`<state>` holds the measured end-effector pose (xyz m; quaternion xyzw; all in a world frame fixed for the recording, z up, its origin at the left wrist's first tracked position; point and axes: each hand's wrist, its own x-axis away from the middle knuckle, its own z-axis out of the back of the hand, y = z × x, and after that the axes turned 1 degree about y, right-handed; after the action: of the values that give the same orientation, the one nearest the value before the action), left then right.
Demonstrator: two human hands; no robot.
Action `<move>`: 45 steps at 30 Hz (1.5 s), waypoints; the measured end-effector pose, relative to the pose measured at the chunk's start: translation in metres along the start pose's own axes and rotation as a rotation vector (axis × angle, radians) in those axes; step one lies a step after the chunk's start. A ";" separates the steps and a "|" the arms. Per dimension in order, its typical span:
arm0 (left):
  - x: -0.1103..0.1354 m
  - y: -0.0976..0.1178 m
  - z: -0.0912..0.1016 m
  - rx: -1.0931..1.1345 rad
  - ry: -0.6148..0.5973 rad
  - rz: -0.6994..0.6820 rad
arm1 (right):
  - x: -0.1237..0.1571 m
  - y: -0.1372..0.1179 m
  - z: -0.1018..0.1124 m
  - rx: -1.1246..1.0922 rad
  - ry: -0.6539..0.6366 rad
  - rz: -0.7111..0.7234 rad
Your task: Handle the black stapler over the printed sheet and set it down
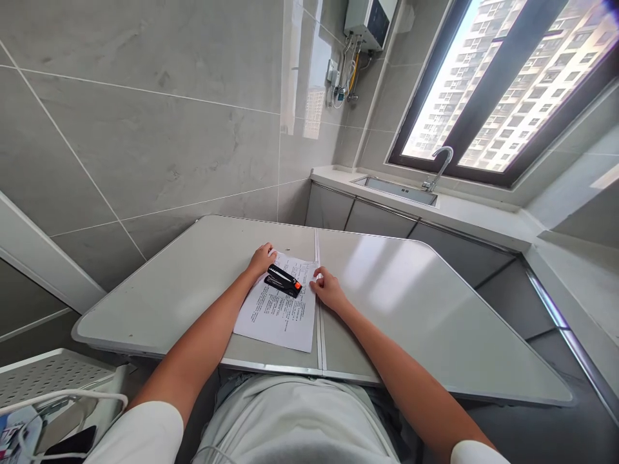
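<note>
White bin: at the lower left we see its perforated panel; within or against it lie a white cable, a dark flat item and a blue-and-white packet, too cropped for us to name.
Sink: set into the counter below the window, we make out its inner wall and the faucet, but its floor is hidden from us.
Stapler: black with an orange-red end, the stapler lies slantwise on the printed paper, between our hands, orange-red end toward the right one.
Left hand: our left hand, fingers bent, is at the paper's upper left corner, just beside the stapler; we cannot tell whether it grips the sheet.
Right hand: our right hand is half curled at the paper's right edge, apart from the stapler; any grip is unclear to us.
Table: paper and stapler rest left of its seam.
</note>
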<state>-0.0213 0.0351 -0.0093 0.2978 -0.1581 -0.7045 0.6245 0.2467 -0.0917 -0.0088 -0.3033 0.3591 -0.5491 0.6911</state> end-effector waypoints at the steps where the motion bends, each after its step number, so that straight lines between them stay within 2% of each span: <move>1: 0.001 0.000 0.000 0.005 0.003 0.006 | 0.001 -0.001 0.000 0.022 -0.020 0.019; 7: 0.004 0.003 0.002 0.024 -0.010 0.067 | 0.005 -0.005 -0.007 0.077 0.001 0.014; 10: 0.006 0.005 0.002 -0.002 -0.042 0.041 | 0.004 -0.005 -0.007 0.078 0.028 -0.023; 14: 0.011 0.010 0.001 -0.087 -0.088 -0.057 | 0.000 -0.002 0.005 0.109 0.058 -0.128; 23: 0.023 0.021 -0.002 -0.141 -0.204 -0.209 | 0.005 0.013 0.037 0.128 0.033 -0.166; 30: 0.037 0.039 -0.004 -0.079 -0.332 -0.420 | 0.005 0.030 0.069 0.090 -0.081 -0.195; 34: 0.042 0.045 -0.003 -0.058 -0.338 -0.552 | 0.006 0.033 0.088 0.138 -0.118 -0.191; 37: 0.045 0.050 -0.003 -0.007 -0.353 -0.633 | 0.007 0.030 0.091 0.199 -0.116 -0.151; 41: 0.051 0.060 -0.001 0.088 -0.501 -0.757 | 0.007 0.026 0.083 0.250 -0.118 -0.122; 45: 0.055 0.068 0.002 0.016 -0.569 -0.790 | 0.008 0.024 0.079 0.291 -0.121 -0.141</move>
<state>0.0286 -0.0307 0.0207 0.1356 -0.2030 -0.9399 0.2389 0.3261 -0.0922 0.0144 -0.2571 0.2116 -0.6230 0.7078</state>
